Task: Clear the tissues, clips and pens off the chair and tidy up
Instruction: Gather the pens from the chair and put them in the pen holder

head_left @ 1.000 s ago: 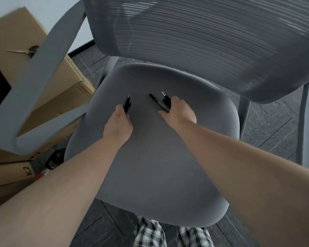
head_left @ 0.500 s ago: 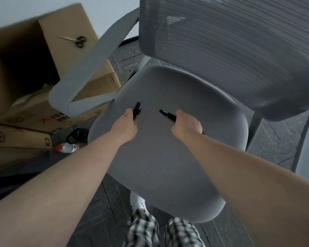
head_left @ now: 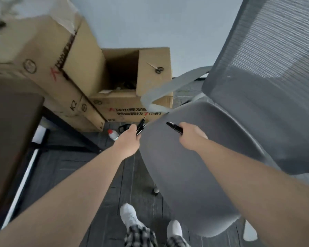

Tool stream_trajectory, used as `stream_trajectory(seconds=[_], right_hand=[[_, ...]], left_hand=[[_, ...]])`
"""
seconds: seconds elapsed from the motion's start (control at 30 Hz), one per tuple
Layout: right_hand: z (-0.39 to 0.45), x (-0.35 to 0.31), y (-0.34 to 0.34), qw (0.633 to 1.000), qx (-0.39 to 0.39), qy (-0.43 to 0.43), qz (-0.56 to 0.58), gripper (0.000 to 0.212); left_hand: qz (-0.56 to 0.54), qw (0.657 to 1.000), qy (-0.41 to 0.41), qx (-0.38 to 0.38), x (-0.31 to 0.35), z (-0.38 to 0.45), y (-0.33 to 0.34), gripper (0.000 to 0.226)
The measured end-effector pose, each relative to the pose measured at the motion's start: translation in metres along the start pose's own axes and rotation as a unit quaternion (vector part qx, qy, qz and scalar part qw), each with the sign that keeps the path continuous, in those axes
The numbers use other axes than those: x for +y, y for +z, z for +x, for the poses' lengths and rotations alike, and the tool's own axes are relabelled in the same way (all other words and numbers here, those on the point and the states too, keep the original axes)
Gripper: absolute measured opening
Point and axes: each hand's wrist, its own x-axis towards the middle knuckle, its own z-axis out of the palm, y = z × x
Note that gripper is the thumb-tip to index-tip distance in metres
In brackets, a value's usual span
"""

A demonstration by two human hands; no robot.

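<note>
The left hand (head_left: 128, 143) is closed round slim black plastic pens (head_left: 140, 126) beside the grey padded chair seat (head_left: 182, 166), the right hand (head_left: 192, 135) round another black pen (head_left: 174, 127) above it; light, stiff, likely slippery, best gripped mid-barrel

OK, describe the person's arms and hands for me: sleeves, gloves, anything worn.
Both arms are bare all the way to the frame edge, with no sleeve in view. The left hand and right hand wear no gloves, and no watch, ring or band shows on either wrist. Further down, plaid trousers and white shoes are visible.
</note>
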Motion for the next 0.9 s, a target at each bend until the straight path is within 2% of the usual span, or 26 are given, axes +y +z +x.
stream_trajectory(seconds=[0.13,0.23,0.47,0.6,0.77,0.9], right_hand=[[-0.018,-0.063,0.006,0.996,-0.031,-0.089,-0.006,0.014],[-0.032,-0.115,0.017,0.987,-0.047,-0.153,-0.006,0.005],[-0.076,-0.232,0.053,0.967,-0.071,-0.244,-0.017,0.011],[-0.112,-0.294,0.086,0.959,-0.08,-0.272,-0.003,0.014],[-0.169,-0.378,0.139,0.943,-0.101,-0.317,0.018,0.011],[-0.226,-0.446,0.188,0.927,-0.127,-0.351,0.026,0.014]], left_hand=[[-0.007,0.997,-0.052,0.049,-0.036,-0.052,-0.031,0.014],[-0.011,0.994,-0.073,0.081,-0.063,-0.089,-0.048,0.016],[-0.056,0.975,-0.137,0.166,-0.134,-0.172,-0.087,0.014],[-0.125,0.948,-0.165,0.241,-0.185,-0.223,-0.105,0.015],[-0.232,0.898,-0.207,0.311,-0.256,-0.293,-0.128,0.016],[-0.23,0.876,-0.233,0.354,-0.314,-0.353,-0.143,0.016]])
